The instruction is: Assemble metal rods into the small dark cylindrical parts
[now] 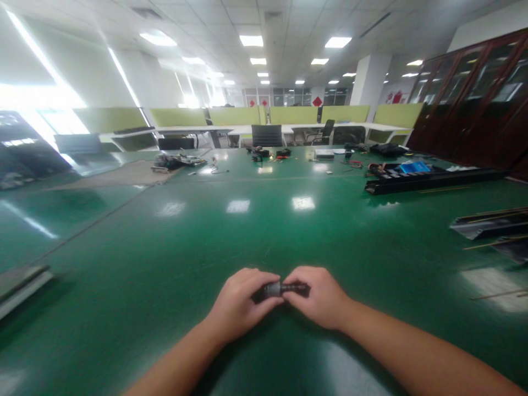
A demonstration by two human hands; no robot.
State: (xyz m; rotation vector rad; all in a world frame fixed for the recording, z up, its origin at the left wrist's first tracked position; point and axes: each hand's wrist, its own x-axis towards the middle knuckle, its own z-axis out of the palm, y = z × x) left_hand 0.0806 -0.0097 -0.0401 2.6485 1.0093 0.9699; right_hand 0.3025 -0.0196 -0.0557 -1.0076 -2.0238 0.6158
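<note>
The green tabletop spreads wide, with a long black frame lying far right, apparently clear of the arms. In front, the left hand pinches the thick end of a small rod-like part, and the right hand grasps its thin shaft, presumably so both ends stay level and steady.

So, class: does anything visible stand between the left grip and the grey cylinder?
Nothing visible does: the left grip holds the grey cylinder directly, while the right grip pinches the dark shaft beside it.
</note>
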